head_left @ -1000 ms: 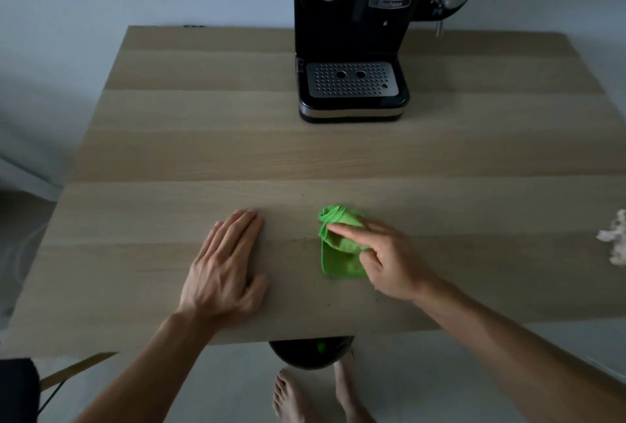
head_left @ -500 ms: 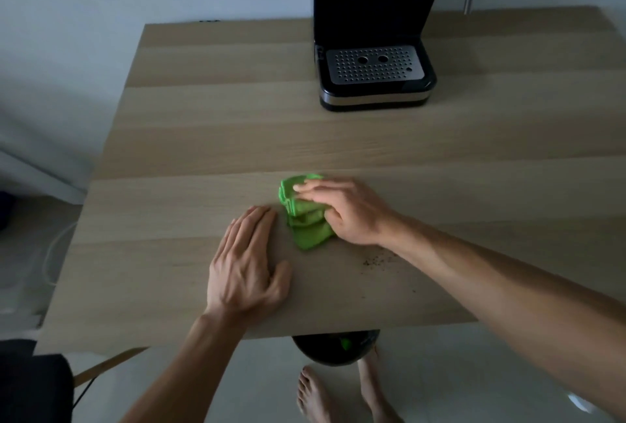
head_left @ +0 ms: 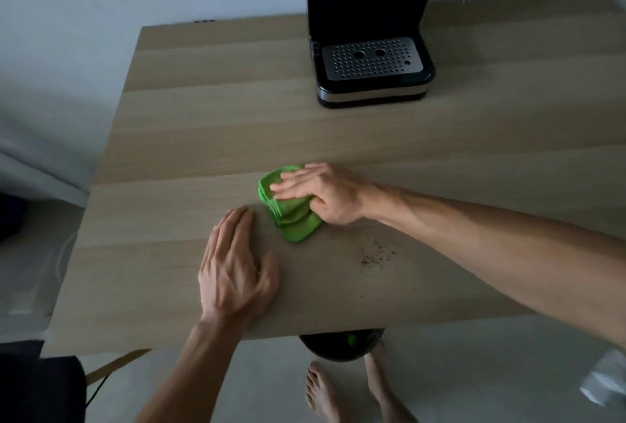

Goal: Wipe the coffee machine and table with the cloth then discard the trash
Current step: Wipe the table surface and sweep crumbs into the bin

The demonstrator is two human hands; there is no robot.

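A folded green cloth [head_left: 294, 219] lies on the light wooden table [head_left: 203, 124] near its middle. My right hand [head_left: 325, 192] presses on the cloth's far half, fingers flat across it and thumb tucked against its right edge. My left hand [head_left: 233, 267] rests flat on the table just left of and nearer than the cloth, holding nothing. A patch of dark crumbs [head_left: 374, 253] sits on the wood to the right of the cloth, below my right forearm. The black coffee machine [head_left: 369, 26] with a metal drip tray stands at the table's far side.
Under the table's near edge a round black bin [head_left: 338, 348] shows, with something green inside. My bare feet [head_left: 342, 388] stand on the pale floor beside it. A dark chair [head_left: 40, 385] is at the lower left, a pale object [head_left: 606, 378] at the lower right.
My right hand has slid the cloth leftward across the table, leaving crumbs exposed to its right. My left hand stayed flat. The view has shifted left and nearer.
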